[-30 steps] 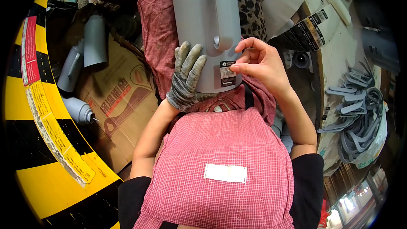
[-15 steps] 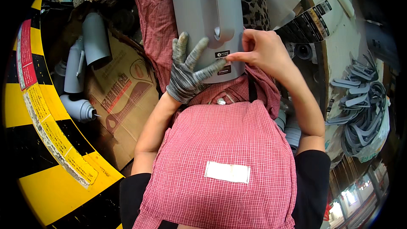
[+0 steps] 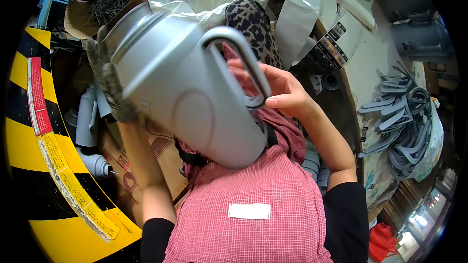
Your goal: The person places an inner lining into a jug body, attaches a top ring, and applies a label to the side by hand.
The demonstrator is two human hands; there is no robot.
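A large grey plastic jug with a looped handle lies tilted over my lap, its ringed mouth toward the upper left and its base against my red checked apron. A faint ring-shaped mark shows on its side. My left hand, in a grey glove, supports the jug near the mouth, fingers straight along its wall. Bare, my right hand is at the handle. Its loose, parted fingers show behind the bar and through the loop, and the thumb is by the handle's lower end.
A pile of loose grey handles lies on the right-hand table, near label strips. Grey bottles and cardboard are low at left, beside a yellow-black striped edge. A box of metal pins stands behind.
The jug has turned and tipped, its mouth swinging to the upper left and the labelled face out of sight. My left hand moved up its side; my right left the label for the handle.
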